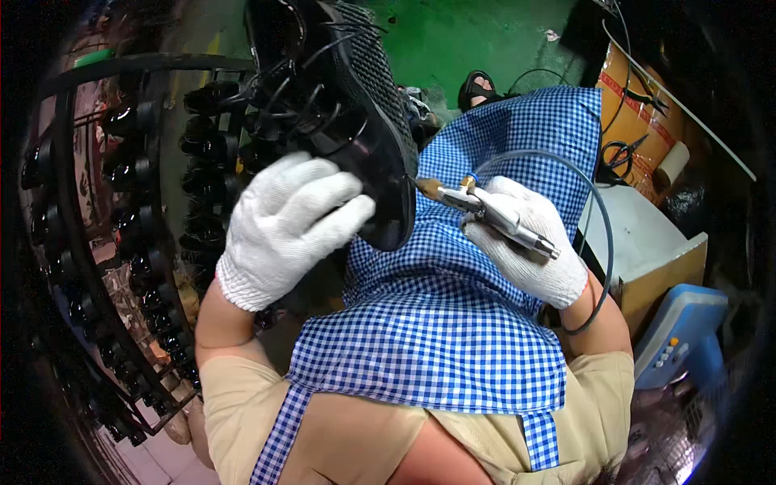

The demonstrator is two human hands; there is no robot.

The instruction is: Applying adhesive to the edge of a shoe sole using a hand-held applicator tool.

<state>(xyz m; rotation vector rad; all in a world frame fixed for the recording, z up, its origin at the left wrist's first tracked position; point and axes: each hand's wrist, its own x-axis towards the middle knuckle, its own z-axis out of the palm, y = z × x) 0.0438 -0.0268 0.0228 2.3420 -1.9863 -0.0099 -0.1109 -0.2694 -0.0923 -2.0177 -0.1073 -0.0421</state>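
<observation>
A black lace-up shoe (364, 149), glossy with a textured sole edge, stands out in front of my lap with its toe toward me. My left hand (295, 222), in a white knit glove, lies over the toe's left side with bent fingers; the thumb is hidden. My gloved right hand (529, 234) is closed around a silver air tool (501, 217) with a brown conical tip. A thin hose runs from the tool's brass fitting and loops over my right wrist. The pointed tip meets or nearly meets the shoe's right edge, just above the sole.
At left stands a dark metal rack (81, 259) filled with several rows of glossy black shoes. On the right are a cardboard box (647, 250), scissors (621, 158), pliers (647, 99) and a blue plastic device (679, 339). A checked apron (428, 339) covers my lap above a green floor (477, 40).
</observation>
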